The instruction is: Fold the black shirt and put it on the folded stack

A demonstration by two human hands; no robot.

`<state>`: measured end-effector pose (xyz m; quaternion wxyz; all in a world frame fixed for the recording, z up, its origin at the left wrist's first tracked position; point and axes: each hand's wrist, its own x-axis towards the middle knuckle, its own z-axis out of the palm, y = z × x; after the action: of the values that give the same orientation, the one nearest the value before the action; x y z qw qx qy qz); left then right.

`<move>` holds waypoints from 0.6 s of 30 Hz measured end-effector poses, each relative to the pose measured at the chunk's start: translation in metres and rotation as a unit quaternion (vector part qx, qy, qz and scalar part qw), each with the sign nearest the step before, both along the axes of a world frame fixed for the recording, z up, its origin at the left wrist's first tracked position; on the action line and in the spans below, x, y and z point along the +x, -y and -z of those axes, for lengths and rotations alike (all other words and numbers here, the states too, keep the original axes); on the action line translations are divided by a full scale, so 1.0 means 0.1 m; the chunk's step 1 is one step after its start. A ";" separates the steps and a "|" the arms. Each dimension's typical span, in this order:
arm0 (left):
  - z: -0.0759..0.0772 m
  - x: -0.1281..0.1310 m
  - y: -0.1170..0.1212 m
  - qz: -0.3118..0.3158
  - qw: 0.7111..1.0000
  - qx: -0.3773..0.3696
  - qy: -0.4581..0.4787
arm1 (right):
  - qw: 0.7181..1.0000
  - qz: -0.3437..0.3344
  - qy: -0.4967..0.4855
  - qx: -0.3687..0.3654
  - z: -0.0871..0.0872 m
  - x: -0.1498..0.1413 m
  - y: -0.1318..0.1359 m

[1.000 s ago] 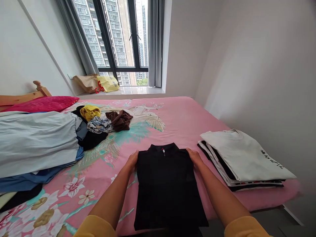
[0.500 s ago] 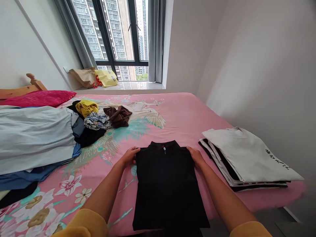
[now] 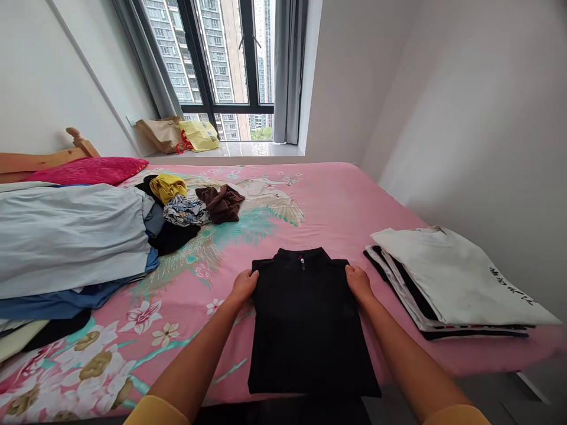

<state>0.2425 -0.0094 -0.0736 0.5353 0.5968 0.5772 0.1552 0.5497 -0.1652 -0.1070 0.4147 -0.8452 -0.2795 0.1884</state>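
A black shirt [image 3: 312, 330] with a stand-up collar and a short front zip lies folded into a neat rectangle at the near edge of the bed. My left hand [image 3: 245, 285] is closed on its upper left edge, just below the shoulder. On the opposite side, my right hand [image 3: 358, 282] pinches the upper right edge at about the same height. The collar points away from me, and the hem reaches the bed's front edge. To the right of my right hand sits a stack of folded shirts [image 3: 460, 277], a white one with black lettering on top.
A pink flowered bedsheet [image 3: 336, 200] covers the bed. On the left lie a heap of pale and blue clothes [image 3: 71, 236] and crumpled yellow, patterned and brown garments [image 3: 220, 203]. Farther back are a red pillow [image 3: 88, 170], paper and yellow bags [image 3: 199, 136] and a window.
My view has shifted slightly left, so everything sits farther right. My fingers now close more tightly around the shirt's upper sides. The shirt stays folded.
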 end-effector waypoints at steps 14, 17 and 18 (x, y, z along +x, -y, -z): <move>0.08 -0.18 0.71 -0.032 0.994 0.108 -0.009 | 0.998 0.003 -0.059 0.021 -0.09 -0.53 0.68; 0.09 -0.18 0.81 -0.056 0.991 0.125 -0.013 | 0.998 0.013 -0.056 0.016 -0.11 -0.59 0.73; 0.09 -0.19 0.83 -0.057 0.992 0.115 -0.009 | 0.998 0.011 -0.059 0.015 -0.13 -0.61 0.75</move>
<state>0.2236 -0.0928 -0.0823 0.4483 0.6220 0.5932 0.2454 0.4888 -0.2404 -0.0945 0.4455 -0.8294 -0.2477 0.2288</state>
